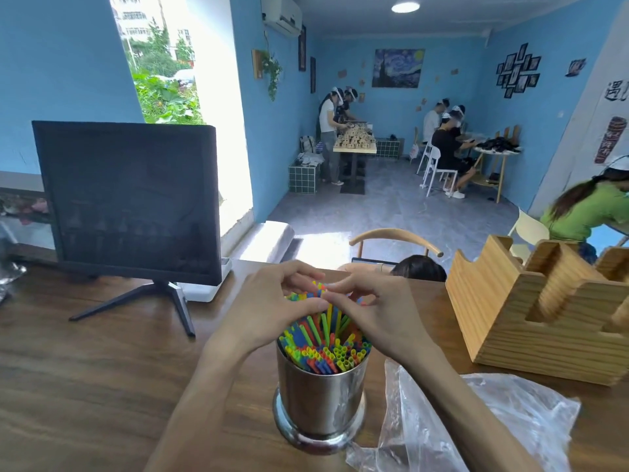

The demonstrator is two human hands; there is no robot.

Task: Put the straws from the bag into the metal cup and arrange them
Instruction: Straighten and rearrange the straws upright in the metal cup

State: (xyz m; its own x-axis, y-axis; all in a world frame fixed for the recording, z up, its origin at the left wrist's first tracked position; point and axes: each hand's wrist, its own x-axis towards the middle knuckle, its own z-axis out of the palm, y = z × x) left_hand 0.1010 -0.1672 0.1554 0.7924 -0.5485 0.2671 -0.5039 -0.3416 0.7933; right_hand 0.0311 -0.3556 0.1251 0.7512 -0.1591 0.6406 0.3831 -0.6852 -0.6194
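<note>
The risk here is tipping: both hands bear on the tall straw ends, so a sideways push could rock the metal cup (321,400) at lower centre or flick straws (323,349) onto the table (85,369). The straws stand packed in the cup, directly under the hands. The left hand (269,311) and right hand (372,315) curl together, fingertips pinching the tallest straws; the bag (476,424) lies slack at lower right.

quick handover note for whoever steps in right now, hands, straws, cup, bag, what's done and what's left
Left hand and right hand: both closed around the tops of the taller straws.
Metal cup: upright on the wooden table, packed with straws.
Plastic bag: lies right of the cup, looks empty.
Done: straws are in the cup.
Left: level and tidy the bundle.
</note>
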